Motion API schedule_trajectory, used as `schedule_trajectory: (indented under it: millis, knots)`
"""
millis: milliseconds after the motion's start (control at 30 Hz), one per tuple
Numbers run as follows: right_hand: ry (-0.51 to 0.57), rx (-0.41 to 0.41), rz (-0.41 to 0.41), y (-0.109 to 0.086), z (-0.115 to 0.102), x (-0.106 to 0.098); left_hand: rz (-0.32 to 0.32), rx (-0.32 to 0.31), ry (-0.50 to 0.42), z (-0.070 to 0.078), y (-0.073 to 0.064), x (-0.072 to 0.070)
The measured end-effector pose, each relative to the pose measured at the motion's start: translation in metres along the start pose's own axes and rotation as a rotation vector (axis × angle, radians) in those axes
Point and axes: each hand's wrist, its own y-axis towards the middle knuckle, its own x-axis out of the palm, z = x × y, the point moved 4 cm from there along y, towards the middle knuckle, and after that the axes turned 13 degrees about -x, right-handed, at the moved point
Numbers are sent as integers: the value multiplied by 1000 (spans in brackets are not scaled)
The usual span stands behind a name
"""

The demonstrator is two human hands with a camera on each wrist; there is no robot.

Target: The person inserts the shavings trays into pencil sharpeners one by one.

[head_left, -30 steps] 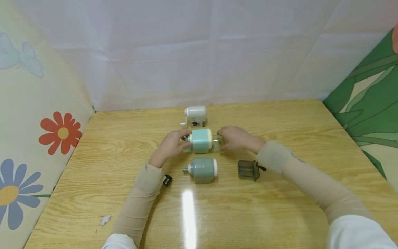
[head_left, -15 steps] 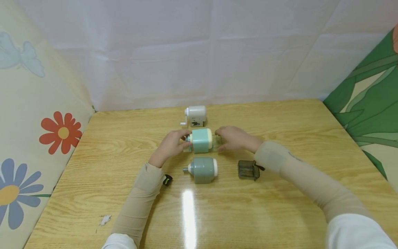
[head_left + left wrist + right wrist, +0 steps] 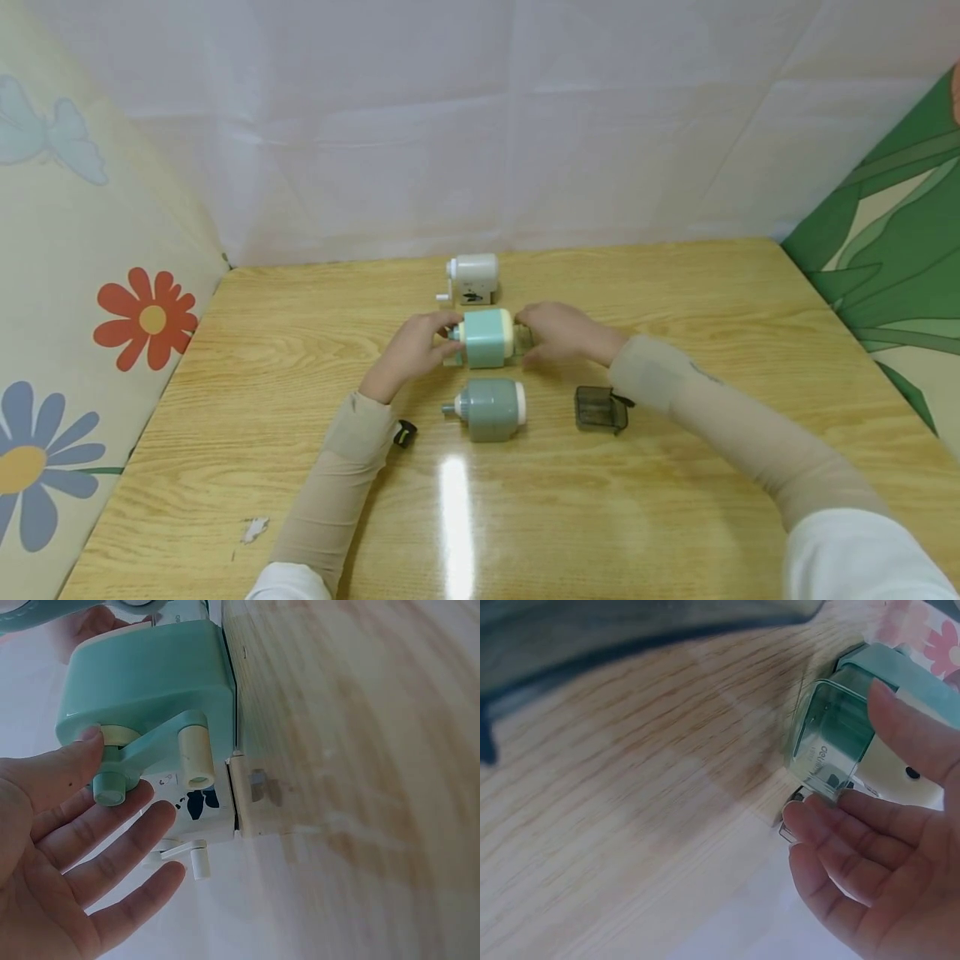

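A mint-green crank pencil sharpener (image 3: pixel 484 338) stands mid-table in the head view. My left hand (image 3: pixel 414 348) pinches its nozzle and crank hub (image 3: pixel 110 784) between thumb and index finger, the other fingers spread. On the opposite side my right hand (image 3: pixel 564 332) grips a clear shavings drawer (image 3: pixel 831 736), thumb on one side and fingers on the other. The drawer sits partly inside the sharpener's body. Nearer to me lies a grey-green sharpener (image 3: pixel 491 410), with a smoky, dark drawer (image 3: pixel 600 409) apart from it at the right.
Behind the mint sharpener stands a light grey crank sharpener (image 3: pixel 476 279). A small black piece (image 3: pixel 405 433) lies beside my left forearm. A white curtain (image 3: pixel 480 125) hangs along the back edge of the wooden table (image 3: pixel 637 517), with painted panels on both sides.
My right hand has moved left, and the clear drawer has slid deeper into the mint sharpener. The left hand keeps its place on the crank side.
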Motion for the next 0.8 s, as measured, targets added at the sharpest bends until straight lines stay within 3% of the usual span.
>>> schedule_trajectory:
  millis: [233, 800]
  knots:
    - [-28, -16, -8, 4, -3, 0, -1, -4, 2, 0, 0, 0]
    - [41, 20, 0, 7, -4, -1, 3, -2, 2, 1, 1, 1]
